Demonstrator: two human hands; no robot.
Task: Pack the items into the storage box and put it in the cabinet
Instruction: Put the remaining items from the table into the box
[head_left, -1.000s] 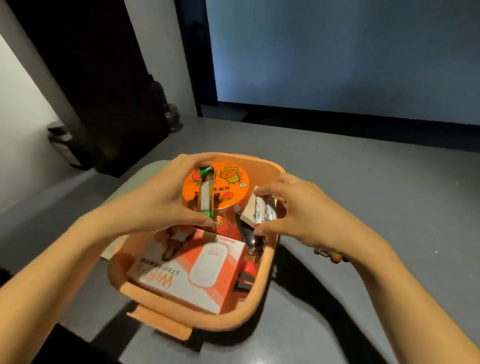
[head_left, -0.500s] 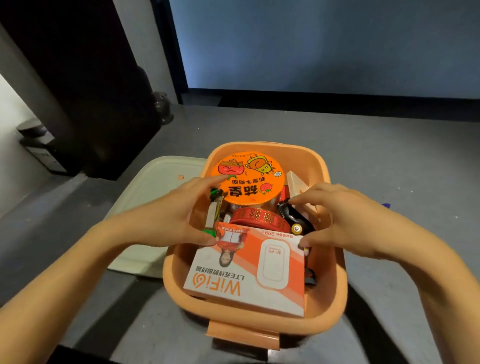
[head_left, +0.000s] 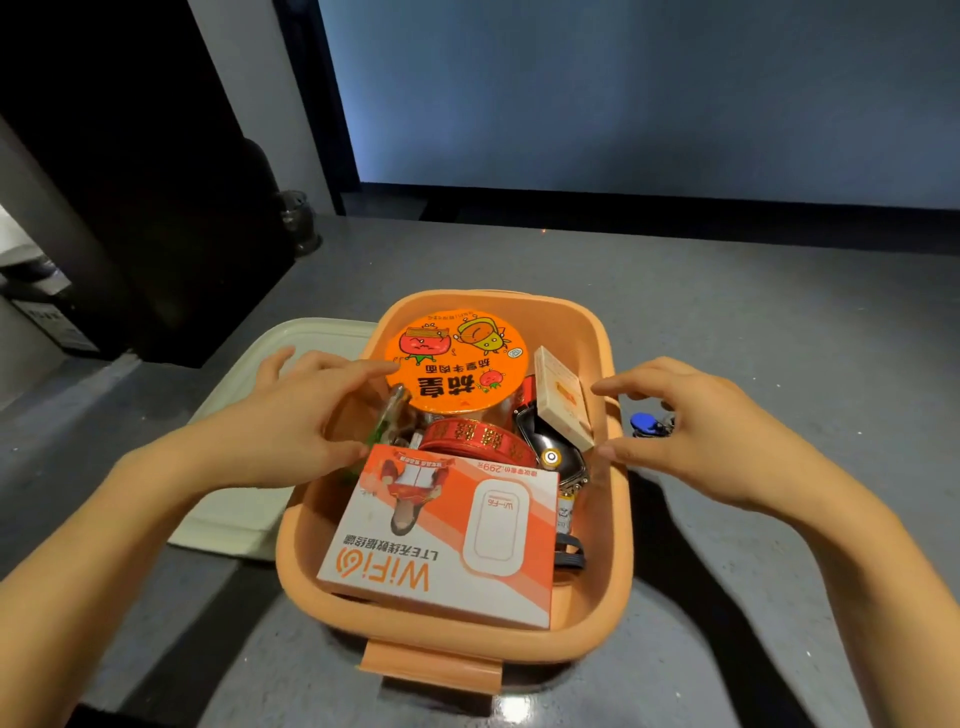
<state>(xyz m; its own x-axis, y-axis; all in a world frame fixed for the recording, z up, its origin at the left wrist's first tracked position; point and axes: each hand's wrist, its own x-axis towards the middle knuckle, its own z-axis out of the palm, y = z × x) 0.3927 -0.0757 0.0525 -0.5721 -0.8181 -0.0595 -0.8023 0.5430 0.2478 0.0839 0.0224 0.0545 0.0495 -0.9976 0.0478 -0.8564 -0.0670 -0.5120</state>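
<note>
An orange storage box (head_left: 621, 519) sits on a grey table (head_left: 779, 338), seen from above, packed to the brim. A noodle cup (head_left: 457, 358) with an orange lid stands at the far end. A white and orange WiFi carton (head_left: 447, 540) lies slanted across the near end. Between them are a red roll (head_left: 475, 439), a small beige carton (head_left: 563, 397) leaning on the right wall, and dark items that are hard to make out.

Risks: the cup and both cartons appear to rise to or above the rim, so the box's pale lid (head_left: 234, 514), lying flat on the table to the left, may not seat and could spring off when pressed. The beige carton looks loosely propped and could slide or topple if the box is lifted unevenly. A blue key fob (head_left: 644, 422) lies on the table just right of the box and may be left behind.

The box lies between the two hands. The left hand (head_left: 291, 415) hovers over the left rim with fingers spread and relaxed, its forefinger at the edge of the cup's lid, holding nothing. The right hand (head_left: 691, 431) is just outside the right rim with fingers loosely curved and empty, its fingertips close to the wall and the beige carton. The fob is just beyond those fingers.
</note>
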